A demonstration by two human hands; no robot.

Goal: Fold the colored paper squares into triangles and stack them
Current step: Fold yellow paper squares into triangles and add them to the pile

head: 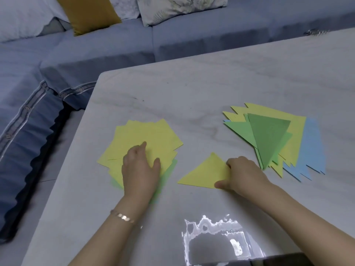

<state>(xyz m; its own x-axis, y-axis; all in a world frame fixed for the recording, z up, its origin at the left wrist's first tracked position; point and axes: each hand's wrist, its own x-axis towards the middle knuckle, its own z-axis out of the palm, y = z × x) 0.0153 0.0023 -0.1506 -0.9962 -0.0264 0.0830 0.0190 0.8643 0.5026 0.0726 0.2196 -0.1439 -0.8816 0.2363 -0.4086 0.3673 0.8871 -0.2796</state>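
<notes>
Yellow triangle [206, 174] lies folded on the bench [192, 89] near the front, with the right hand [242, 173] pinching its right corner, fingers curled. Left hand [140, 169] is just beside it, fingers laid out flat on the fanned pile of yellow squares [153, 135], some green peeking out underneath. Further right there's 1 messy stack of triangles [269, 137]: green on top, yellow, then blue. Blue sofa [115, 47] with a mustard cushion [88, 14] sits behind.

Two hands [141, 169] [244, 173], two paper piles [146, 137] [269, 139], one loose triangle [205, 173]
</notes>
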